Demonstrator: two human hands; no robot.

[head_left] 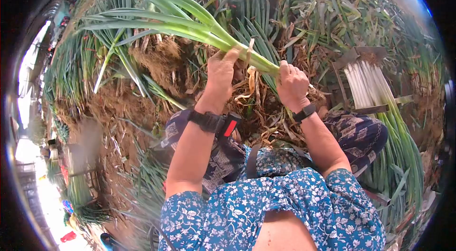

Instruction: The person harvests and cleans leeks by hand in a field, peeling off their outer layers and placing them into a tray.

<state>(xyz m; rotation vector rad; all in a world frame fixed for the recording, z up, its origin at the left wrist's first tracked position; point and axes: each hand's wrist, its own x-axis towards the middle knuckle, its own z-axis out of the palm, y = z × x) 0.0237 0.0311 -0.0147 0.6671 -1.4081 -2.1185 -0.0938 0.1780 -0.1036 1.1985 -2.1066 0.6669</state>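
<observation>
A long green onion (216, 35) lies slantwise across both my hands, its leaves fanning to the upper left and its lower end at the right. My left hand (222, 73) is closed around the lower stalk, with the thumb on top. My right hand (292, 85) grips the stalk near its lower end, its fingers bent over. A dry yellowish strip of outer leaf (251, 54) loops round the stalk between my hands and hangs below it. The root end is hidden by my right hand.
A neat bundle of white-stemmed green onions (368, 82) rests in a metal holder at right. Peeled dry leaves (332, 9) are heaped at the back right. Unpeeled green onions with brown roots (159, 58) are piled at left. More peelings (266, 127) lie between my knees.
</observation>
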